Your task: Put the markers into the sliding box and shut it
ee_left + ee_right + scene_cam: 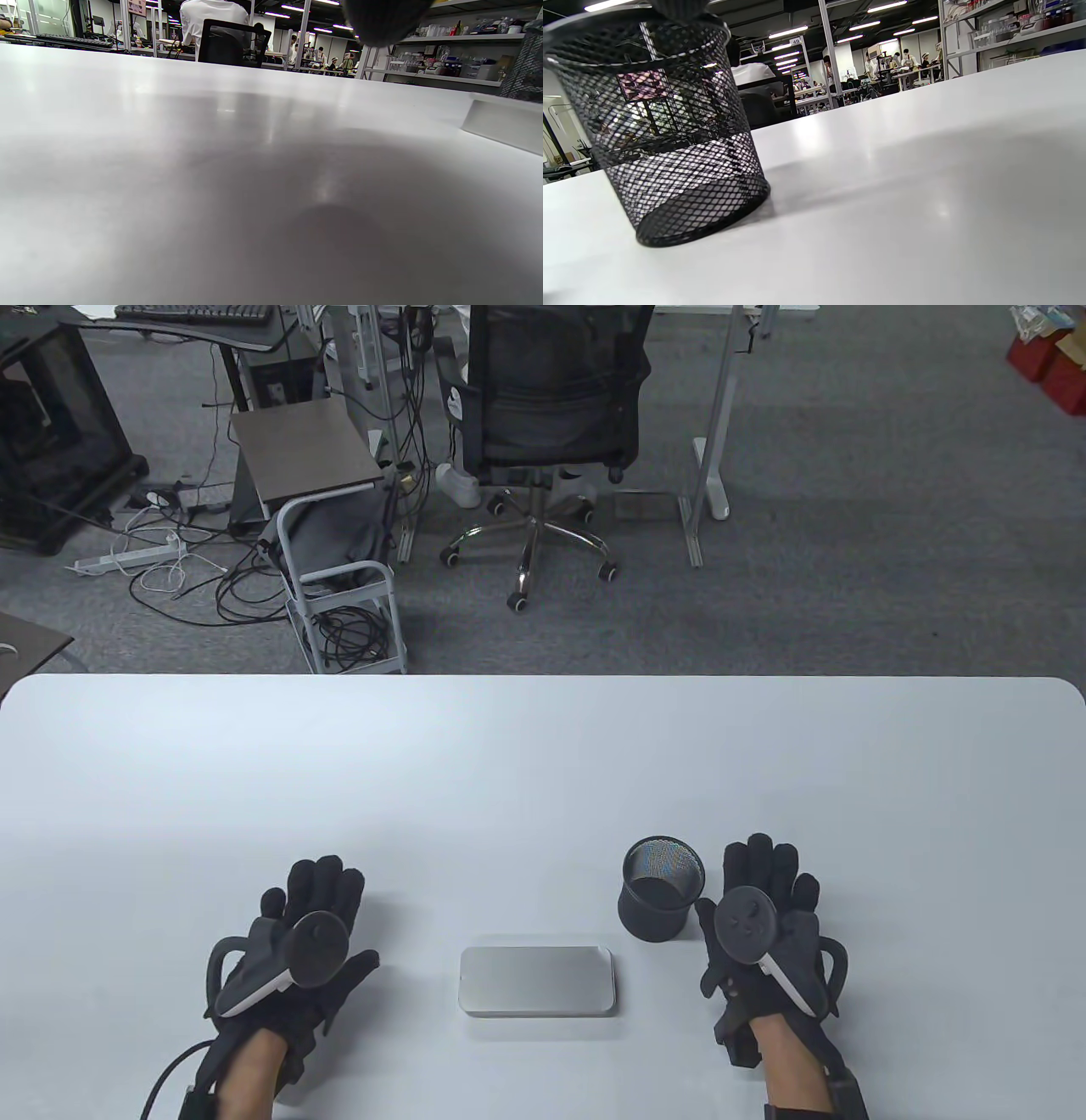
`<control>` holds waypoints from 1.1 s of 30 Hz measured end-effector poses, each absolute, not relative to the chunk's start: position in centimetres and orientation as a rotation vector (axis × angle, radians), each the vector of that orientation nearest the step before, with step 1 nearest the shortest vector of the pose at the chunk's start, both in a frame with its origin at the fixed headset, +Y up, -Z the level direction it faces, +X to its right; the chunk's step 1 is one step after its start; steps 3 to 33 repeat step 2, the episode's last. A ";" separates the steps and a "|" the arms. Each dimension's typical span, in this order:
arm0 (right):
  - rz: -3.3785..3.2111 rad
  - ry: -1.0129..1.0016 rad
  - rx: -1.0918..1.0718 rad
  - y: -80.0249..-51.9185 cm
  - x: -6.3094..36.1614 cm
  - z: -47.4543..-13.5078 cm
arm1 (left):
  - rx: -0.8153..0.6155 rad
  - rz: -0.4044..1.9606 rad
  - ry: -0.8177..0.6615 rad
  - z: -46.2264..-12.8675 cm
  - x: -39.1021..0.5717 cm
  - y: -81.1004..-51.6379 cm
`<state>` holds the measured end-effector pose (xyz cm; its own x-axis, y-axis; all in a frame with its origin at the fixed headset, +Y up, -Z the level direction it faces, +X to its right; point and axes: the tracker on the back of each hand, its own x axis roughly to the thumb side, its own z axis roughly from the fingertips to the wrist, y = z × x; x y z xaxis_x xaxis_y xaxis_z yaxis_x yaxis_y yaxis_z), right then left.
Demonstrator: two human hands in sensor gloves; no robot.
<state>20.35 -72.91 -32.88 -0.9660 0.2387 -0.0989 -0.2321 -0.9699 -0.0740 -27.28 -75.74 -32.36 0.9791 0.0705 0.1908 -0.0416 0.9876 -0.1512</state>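
Grey office carpet stretches behind the white rounded-corner table (543, 763), with a black mesh swivel chair (543, 407) on chrome castors pushed back from it, a small white wire trolley (344, 585) with a brown top to its left, and a tangle of black and white cables on the floor beside that. From the low wrist views I can see shelving, strip lights and people working at far benches.

On the table, near the front edge and about midway between the hands, lies the flat silver metal sliding box (536, 981) with rounded corners; its lid sits flush over it, so what is inside cannot be seen. In the left wrist view its pale side shows at the right edge (505, 125). Just behind and to the right of the box stands the black wire-mesh pen cup (663, 887), upright. From above and through the mesh in the right wrist view (666, 135) I see no markers in it, and none lie on the table.

Left hand (293, 950), in a black sensor glove with a round tracker on its back, rests flat on the table well to the left of the box, fingers straight and slightly spread, holding nothing. Right hand (768, 929) lies flat too, just beside the cup on its right, fingers straight and close together, also holding nothing.
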 end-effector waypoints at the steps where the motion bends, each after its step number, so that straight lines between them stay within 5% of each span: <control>1: 2.897 -0.090 -0.157 -72.8 20.3 -32.8 | -0.148 0.051 -0.205 -32.3 -27.1 -75.7; 33: 2.898 -0.090 -0.158 -72.9 20.3 -32.8 | -0.147 0.052 -0.212 -32.2 -26.9 -75.7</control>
